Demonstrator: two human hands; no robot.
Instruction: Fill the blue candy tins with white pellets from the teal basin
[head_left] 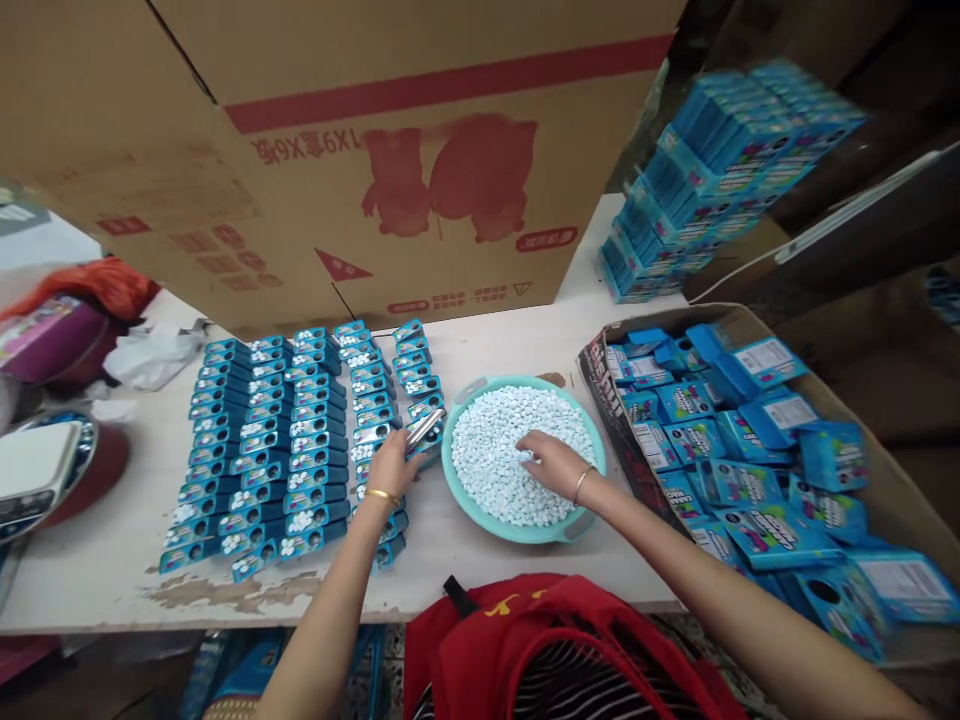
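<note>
My left hand (392,468) is closed around a shiny metal tool (425,430), held slanting over the rightmost row of small blue boxes (414,362); its far end and exact kind are hard to make out. Rows of these open-topped blue boxes (315,470) stand to the left, many with white pieces showing at the top. To the right, a turquoise basin (480,525) is full of small white pellet-like pieces (495,450). My right hand (553,465) is over the basin, fingers bent down to the pieces, with thumb and fingertips apart.
A large cardboard box (450,280) stands behind the rows. Right of the basin is an open carton (637,450) of blue packets (742,480). Bundled blue boxes (697,180) are stacked at the back right. A white scale (37,465) and a crumpled white bag (154,355) lie left.
</note>
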